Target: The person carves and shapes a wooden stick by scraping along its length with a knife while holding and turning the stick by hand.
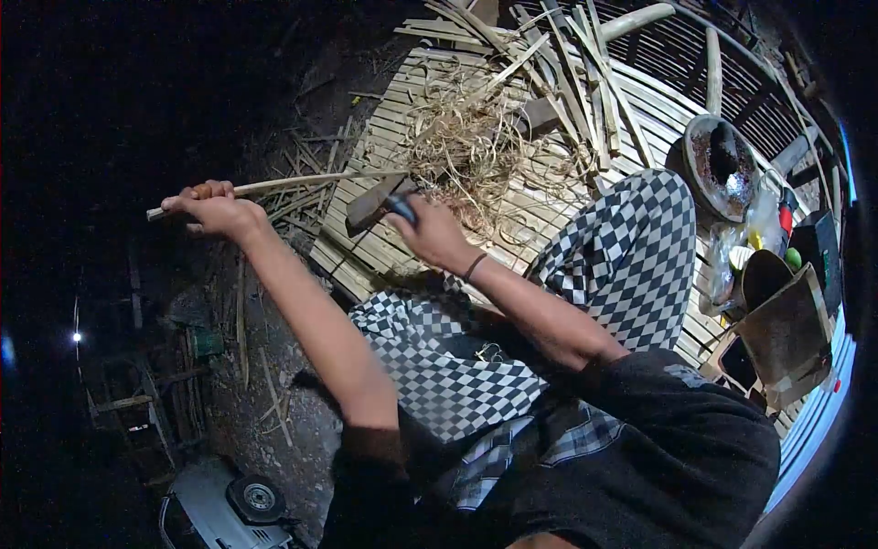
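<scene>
My left hand (215, 210) is closed round one end of a long thin bamboo strip (320, 177), which stretches right toward a heap of shavings. My right hand (425, 231) grips the dark handle of a wide-bladed knife (368, 207). The blade lies just below the strip's right part, over the slatted bamboo platform (343, 261); whether blade and strip touch, I cannot tell. Curly shavings (466, 151) are piled beyond my right hand.
Split bamboo strips (594, 82) lie at the platform's far side. At the right are a round stone-like bowl (722, 169), plastic bags (722, 265) and a brown board (786, 339). Scraps (311, 151) litter the ground left; a vehicle (215, 508) stands lower left.
</scene>
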### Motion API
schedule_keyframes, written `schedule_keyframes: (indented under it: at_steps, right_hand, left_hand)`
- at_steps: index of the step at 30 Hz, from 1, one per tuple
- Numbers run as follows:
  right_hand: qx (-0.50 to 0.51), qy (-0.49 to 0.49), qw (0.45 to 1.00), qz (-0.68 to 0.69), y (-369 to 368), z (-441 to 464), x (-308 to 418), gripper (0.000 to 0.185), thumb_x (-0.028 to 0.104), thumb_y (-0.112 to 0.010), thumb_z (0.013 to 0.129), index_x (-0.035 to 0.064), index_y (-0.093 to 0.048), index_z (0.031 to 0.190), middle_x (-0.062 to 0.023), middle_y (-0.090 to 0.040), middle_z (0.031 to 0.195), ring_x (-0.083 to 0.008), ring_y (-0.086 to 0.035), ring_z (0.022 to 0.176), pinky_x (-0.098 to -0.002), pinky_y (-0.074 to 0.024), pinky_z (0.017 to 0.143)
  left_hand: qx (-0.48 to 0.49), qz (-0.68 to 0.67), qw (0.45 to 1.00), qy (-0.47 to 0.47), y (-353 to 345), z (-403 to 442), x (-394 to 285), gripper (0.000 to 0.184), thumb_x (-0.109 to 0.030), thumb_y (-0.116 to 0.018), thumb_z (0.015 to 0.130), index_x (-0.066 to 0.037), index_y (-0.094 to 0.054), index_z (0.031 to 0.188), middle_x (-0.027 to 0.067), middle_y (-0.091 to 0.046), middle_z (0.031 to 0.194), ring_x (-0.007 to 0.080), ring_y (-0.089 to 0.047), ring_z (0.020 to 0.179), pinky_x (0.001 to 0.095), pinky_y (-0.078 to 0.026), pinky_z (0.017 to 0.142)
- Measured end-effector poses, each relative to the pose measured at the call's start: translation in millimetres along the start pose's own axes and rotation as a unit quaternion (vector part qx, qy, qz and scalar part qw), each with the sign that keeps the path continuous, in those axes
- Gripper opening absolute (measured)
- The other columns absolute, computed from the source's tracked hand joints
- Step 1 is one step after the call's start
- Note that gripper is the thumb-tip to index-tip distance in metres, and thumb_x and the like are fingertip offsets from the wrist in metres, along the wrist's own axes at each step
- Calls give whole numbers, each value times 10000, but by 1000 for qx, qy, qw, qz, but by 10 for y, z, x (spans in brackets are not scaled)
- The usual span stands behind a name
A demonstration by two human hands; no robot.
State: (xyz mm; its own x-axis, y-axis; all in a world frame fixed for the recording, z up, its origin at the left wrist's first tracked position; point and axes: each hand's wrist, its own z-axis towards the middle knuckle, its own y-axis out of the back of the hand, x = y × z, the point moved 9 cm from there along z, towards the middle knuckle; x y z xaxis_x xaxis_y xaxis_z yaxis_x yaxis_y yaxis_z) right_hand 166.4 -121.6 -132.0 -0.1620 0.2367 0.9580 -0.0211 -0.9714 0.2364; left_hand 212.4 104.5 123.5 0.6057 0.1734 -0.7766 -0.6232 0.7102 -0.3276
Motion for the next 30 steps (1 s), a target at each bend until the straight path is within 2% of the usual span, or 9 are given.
schedule_keyframes:
  at_steps: [1,3,7,13,15,16,21,27,30]
  right_hand:
    - [0,52,997,55,37,-21,309,334,356,-617,933,30,-572,991,-237,-626,700,-431,-643,666,-496,-500,603]
    - [27,79,995,45,-74,-66,609,330,348,-632,923,39,-556,1012,-238,-617,682,-446,-627,662,-502,-491,584]
    - [64,60,996,25,-93,-157,875,330,345,-637,918,52,-544,1035,-238,-617,675,-449,-626,667,-504,-496,584]
    - [-23,-60,998,-24,-123,119,-474,366,362,-610,920,0,-583,967,-240,-640,695,-457,-637,675,-517,-514,619]
    - [53,-94,991,-77,-133,142,-496,454,401,-598,917,-23,-588,1080,-277,-647,758,-456,-651,748,-528,-531,691]
    - [-7,-13,995,-99,-154,115,-393,441,389,-595,920,-19,-576,1085,-279,-643,750,-461,-647,746,-534,-527,684]
    - [9,37,999,-6,-58,-63,438,345,370,-607,922,41,-546,1006,-256,-626,736,-479,-605,680,-537,-486,622]
    - [-10,-77,996,-51,-291,190,-1042,393,400,-600,921,14,-590,996,-264,-641,741,-459,-640,735,-533,-507,664]
    - [-31,-101,990,-94,-173,211,-1070,408,402,-597,920,1,-623,986,-266,-654,760,-454,-650,747,-521,-521,689]
  left_hand:
    - [2,2,1000,3,-37,-31,11,513,-566,-344,1015,-164,-314,698,-55,-249,570,87,-221,479,267,-199,442]
    - [-119,31,992,23,123,-112,29,507,-563,-383,1006,-136,-349,735,-43,-319,571,84,-290,488,265,-256,436]
    - [-116,21,993,4,171,-205,-109,510,-552,-396,1006,-109,-359,755,-21,-360,572,93,-325,492,271,-289,433]
    - [-156,46,987,-1,409,-254,-178,500,-531,-370,1020,-108,-341,755,-17,-347,585,96,-302,493,268,-283,436]
    - [-113,21,993,-11,357,-170,-108,504,-537,-359,1020,-112,-329,752,-20,-335,590,95,-284,497,263,-281,445]
    - [-112,16,993,-11,285,-167,-99,504,-537,-359,1020,-112,-329,752,-20,-335,590,95,-284,497,263,-281,445]
    - [-146,67,987,-12,148,-212,-90,481,-510,-366,1028,-110,-351,762,-25,-359,586,86,-308,490,267,-277,435]
    - [-144,35,989,-14,365,-156,-158,457,-501,-379,1028,-97,-388,816,-22,-355,548,94,-309,463,254,-298,412]
    - [-142,29,989,-19,382,-205,-228,451,-495,-367,1033,-99,-377,816,-22,-355,563,93,-304,472,247,-305,420]
